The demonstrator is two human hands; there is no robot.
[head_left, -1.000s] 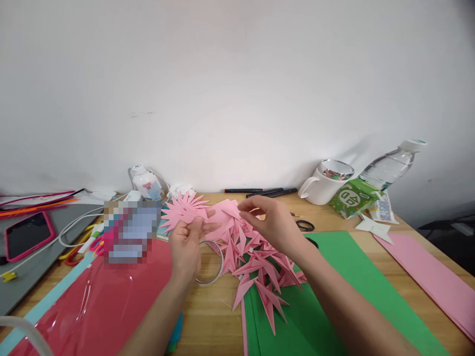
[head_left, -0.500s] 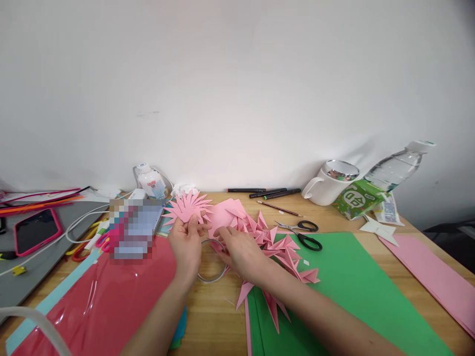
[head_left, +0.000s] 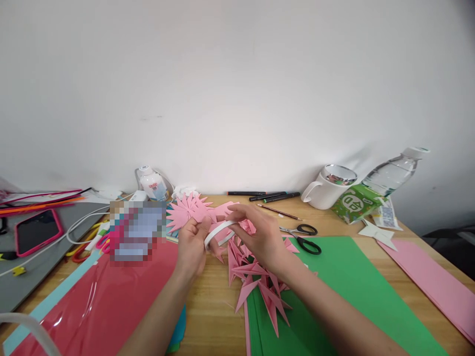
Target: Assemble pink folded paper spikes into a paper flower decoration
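A narrow white roll of tape is raised above the table between my hands. My right hand grips its upper right side between thumb and fingers. My left hand is closed at its left side, with fingertips showing by the ring's opening. Just beyond my left hand is a spiky pink paper star; whether the fingers still touch it is hard to see. Folded pink paper pieces with sharp points lie in a heap under my right wrist, partly hidden by it.
Scissors lie right of the heap, on and beside green paper. Red sheets cover the left side. Behind stand a white mug, a green box, a leaning water bottle and a small white bottle.
The tape roll has come up off the table into my hands. My right hand has risen from the table with it. My left hand has shifted slightly right, from the paper star to the roll.
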